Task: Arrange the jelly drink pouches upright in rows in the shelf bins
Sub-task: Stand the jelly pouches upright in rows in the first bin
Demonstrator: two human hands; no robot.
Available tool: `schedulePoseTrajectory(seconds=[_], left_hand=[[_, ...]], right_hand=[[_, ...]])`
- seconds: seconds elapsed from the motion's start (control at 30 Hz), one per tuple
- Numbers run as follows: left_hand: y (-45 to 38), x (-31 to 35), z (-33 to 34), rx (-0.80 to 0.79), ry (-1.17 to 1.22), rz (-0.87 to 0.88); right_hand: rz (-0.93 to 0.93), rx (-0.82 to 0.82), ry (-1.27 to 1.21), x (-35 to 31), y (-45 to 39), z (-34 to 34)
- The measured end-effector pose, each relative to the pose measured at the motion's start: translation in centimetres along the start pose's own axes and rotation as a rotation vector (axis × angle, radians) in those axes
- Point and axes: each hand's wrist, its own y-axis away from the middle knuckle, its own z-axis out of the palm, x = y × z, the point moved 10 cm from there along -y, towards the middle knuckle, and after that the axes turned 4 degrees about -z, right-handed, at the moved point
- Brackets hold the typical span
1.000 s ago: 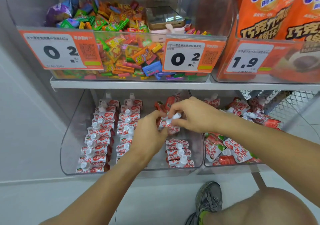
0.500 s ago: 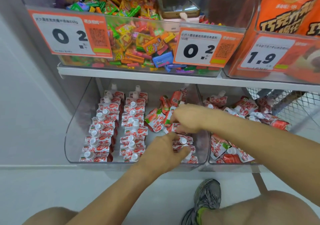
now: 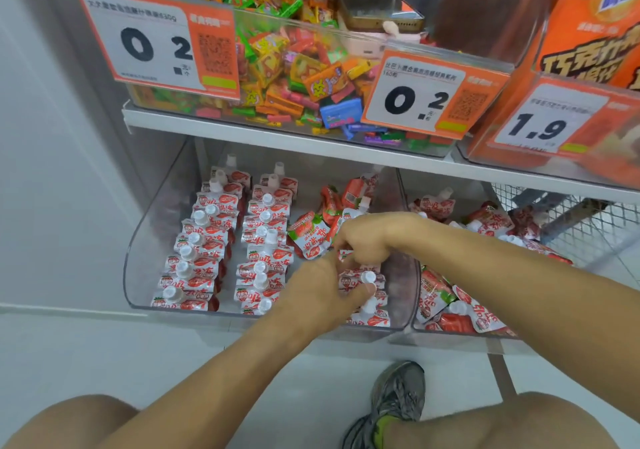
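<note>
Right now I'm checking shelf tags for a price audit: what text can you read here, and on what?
"0 2": left orange-and-white price tag.
"0 2": middle orange-and-white price tag.
"1.9": right orange-and-white price tag.
"Ova", cut off: orange drink-mix bag.
Chinese print on tags, red-and-white jelly pouches: too blurred.

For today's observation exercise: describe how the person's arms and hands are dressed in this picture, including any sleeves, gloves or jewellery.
Both forearms are bare as far as the frame shows; no sleeves reach into view. The left hand and right hand wear no gloves. No watch, bracelet or ring shows on the visible wrists and fingers.
</note>
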Motion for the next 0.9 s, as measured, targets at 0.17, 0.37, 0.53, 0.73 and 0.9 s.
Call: schedulePoseTrajectory(seconds=[0.17, 0.37, 0.53, 0.73, 0.9], left_hand=[[0.4, -1.3, 1.3, -0.169, -0.137, -0.085], [-0.3, -1.9, 1.2, -0.26, -0.124, -0.127], [0.0, -1.6, 1.0, -0.223, -0.098, -0.131], [-1.1, -2.2, 1.3, -0.19, -0.043, -0.152], [-1.8, -1.0, 1.4, -0.164, 0.179, -0.125]], right_hand=[[0.027, -0.004, -0.008, 0.7, -0.5, 0.4], [0.052, -0.096, 0.13, -0.1, -2.5, 1.4], [-0.006, -0.125, -0.128, 0.0, -0.4, 0.6], [0.03, 0.401, -0.086, 3.0, 2.5, -5.5], [0.006, 0.517, 0.098, 3.9, 1.6, -5.6]])
